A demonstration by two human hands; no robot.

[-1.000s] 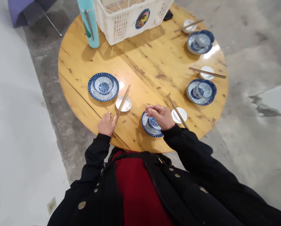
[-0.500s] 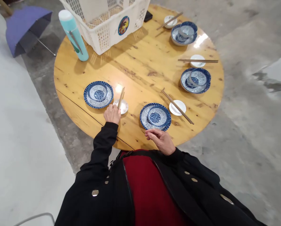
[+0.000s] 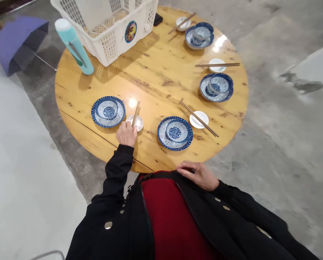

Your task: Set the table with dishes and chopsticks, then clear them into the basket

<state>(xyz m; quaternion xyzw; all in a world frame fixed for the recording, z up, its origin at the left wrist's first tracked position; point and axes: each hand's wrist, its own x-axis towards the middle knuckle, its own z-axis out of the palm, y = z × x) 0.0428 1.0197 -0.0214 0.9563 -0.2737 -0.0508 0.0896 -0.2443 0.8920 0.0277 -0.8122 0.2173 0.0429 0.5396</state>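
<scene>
My left hand [image 3: 126, 134] is closed on a pair of chopsticks [image 3: 136, 113], whose far ends point away over a small white dish [image 3: 139, 124]. Left of that dish stands a blue-patterned plate [image 3: 96, 120] with a bowl [image 3: 107, 109] on it. My right hand [image 3: 198, 174] hovers at the table's near edge by my jacket, fingers stretched out and holding nothing. Just beyond it is another blue-patterned plate [image 3: 163, 139] with a bowl [image 3: 177, 131]. To its right, a chopstick pair [image 3: 199, 118] lies across a white dish [image 3: 202, 116].
On the round wooden table [image 3: 150, 83] stand a white plastic basket [image 3: 107, 45] and a turquoise bottle [image 3: 75, 48] at the back left. Two more plate-and-bowl settings [image 3: 203, 92] line the right side. A dark phone [image 3: 158, 19] lies behind the basket; a purple umbrella [image 3: 19, 41] rests on the floor.
My right hand has drawn back from the near plate toward my body, to the right. My left hand stays at the chopsticks over the small dish. The view has shifted slightly.
</scene>
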